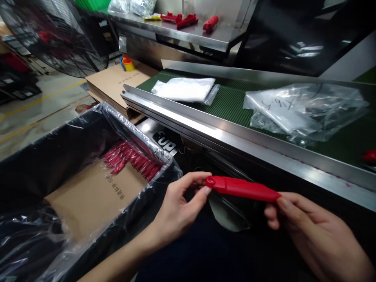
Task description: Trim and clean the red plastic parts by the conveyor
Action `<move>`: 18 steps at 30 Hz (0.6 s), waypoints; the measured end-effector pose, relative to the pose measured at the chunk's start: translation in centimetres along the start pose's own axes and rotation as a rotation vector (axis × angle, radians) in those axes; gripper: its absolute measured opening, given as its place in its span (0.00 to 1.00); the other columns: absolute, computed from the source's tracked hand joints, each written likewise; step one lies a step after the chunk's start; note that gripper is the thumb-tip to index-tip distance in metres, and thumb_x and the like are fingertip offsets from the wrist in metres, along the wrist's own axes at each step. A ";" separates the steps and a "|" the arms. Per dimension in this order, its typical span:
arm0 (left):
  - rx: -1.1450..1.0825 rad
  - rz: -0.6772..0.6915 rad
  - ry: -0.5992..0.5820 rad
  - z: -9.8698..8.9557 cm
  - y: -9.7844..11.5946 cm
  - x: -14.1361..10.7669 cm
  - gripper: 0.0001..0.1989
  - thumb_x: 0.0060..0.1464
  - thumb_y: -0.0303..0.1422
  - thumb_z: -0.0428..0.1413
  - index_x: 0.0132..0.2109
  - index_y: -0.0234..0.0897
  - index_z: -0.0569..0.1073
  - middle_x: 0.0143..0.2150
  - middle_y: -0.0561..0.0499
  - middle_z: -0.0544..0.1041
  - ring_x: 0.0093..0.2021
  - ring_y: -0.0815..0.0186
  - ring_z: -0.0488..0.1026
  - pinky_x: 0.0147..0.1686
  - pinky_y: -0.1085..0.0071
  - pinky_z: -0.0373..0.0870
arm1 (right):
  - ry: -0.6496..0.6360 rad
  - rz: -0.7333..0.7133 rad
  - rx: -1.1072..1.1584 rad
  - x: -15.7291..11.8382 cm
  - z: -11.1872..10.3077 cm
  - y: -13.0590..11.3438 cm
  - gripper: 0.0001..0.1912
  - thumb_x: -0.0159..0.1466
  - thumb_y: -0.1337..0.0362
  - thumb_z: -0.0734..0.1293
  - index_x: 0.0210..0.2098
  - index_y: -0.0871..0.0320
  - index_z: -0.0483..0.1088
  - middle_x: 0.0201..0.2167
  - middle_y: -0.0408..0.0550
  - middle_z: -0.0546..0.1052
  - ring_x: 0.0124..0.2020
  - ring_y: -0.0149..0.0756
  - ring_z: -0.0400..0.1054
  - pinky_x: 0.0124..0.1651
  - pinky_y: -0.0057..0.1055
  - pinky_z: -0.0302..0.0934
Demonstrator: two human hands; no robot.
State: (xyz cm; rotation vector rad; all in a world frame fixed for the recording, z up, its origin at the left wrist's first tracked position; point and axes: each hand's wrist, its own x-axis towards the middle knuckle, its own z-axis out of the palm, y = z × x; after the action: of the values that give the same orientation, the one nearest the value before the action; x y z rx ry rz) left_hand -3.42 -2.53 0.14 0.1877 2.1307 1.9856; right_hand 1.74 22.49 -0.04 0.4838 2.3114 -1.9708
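Two hands sharing one red handle [242, 188] level over the lap, likely to turn and check it. Lined box [88, 188] at far left, red pieces [132, 159] rowed inside; then left hand [176, 211] pinching the holed end between thumb and fingertips; then right hand [311, 227] gripping the other end, below the belt [232, 103] rail.

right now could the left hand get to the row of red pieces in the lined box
Probably yes. The left hand pinches one end of the red handle just beside the lined box, whose top is open. The row of red pieces lies uncovered along the far wall; only the plastic liner edge lies between.
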 end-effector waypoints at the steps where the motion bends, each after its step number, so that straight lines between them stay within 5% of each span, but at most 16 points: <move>1: -0.026 -0.023 -0.011 -0.1 -0.1 0.1 0.12 0.60 0.33 0.57 0.52 0.39 0.73 0.46 0.50 0.77 0.45 0.66 0.74 0.46 0.72 0.70 | -0.038 0.025 0.043 0.1 0.2 -0.2 0.14 0.61 0.50 0.69 0.35 0.55 0.75 0.27 0.49 0.76 0.25 0.32 0.70 0.28 0.22 0.69; 5: -0.258 -0.112 -0.078 0.2 -0.4 0.4 0.17 0.60 0.33 0.58 0.55 0.37 0.69 0.55 0.45 0.73 0.52 0.62 0.72 0.49 0.69 0.70 | -0.041 0.053 0.116 0.1 1.1 -0.8 0.14 0.62 0.51 0.69 0.34 0.56 0.75 0.26 0.48 0.75 0.25 0.29 0.68 0.28 0.19 0.67; 10: -0.407 -0.199 -0.058 0.9 -1.3 0.5 0.13 0.63 0.35 0.54 0.52 0.33 0.67 0.53 0.41 0.74 0.49 0.61 0.74 0.46 0.66 0.71 | -0.069 0.025 0.076 -0.1 1.6 -1.1 0.14 0.63 0.51 0.68 0.36 0.56 0.74 0.28 0.48 0.75 0.25 0.29 0.68 0.29 0.19 0.67; 15: -0.900 -0.433 -0.062 2.0 -1.0 0.7 0.21 0.63 0.32 0.53 0.61 0.45 0.61 0.68 0.47 0.60 0.59 0.59 0.68 0.49 0.64 0.70 | -0.091 0.035 0.045 -0.6 3.0 -0.1 0.14 0.65 0.51 0.66 0.40 0.55 0.73 0.31 0.47 0.76 0.28 0.29 0.70 0.33 0.21 0.68; 18: -1.114 -0.472 -0.074 3.0 -1.0 1.0 0.21 0.62 0.31 0.50 0.62 0.46 0.61 0.68 0.48 0.59 0.62 0.60 0.64 0.51 0.64 0.69 | -0.056 -0.012 0.050 -1.0 4.5 0.1 0.14 0.66 0.51 0.66 0.40 0.56 0.73 0.30 0.47 0.76 0.28 0.29 0.70 0.33 0.21 0.68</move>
State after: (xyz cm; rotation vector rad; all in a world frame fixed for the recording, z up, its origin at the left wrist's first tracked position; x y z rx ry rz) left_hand -3.59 0.55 -1.08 -0.3799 0.6702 2.4113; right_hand 2.03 17.97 -0.69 0.4141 2.2417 -2.0248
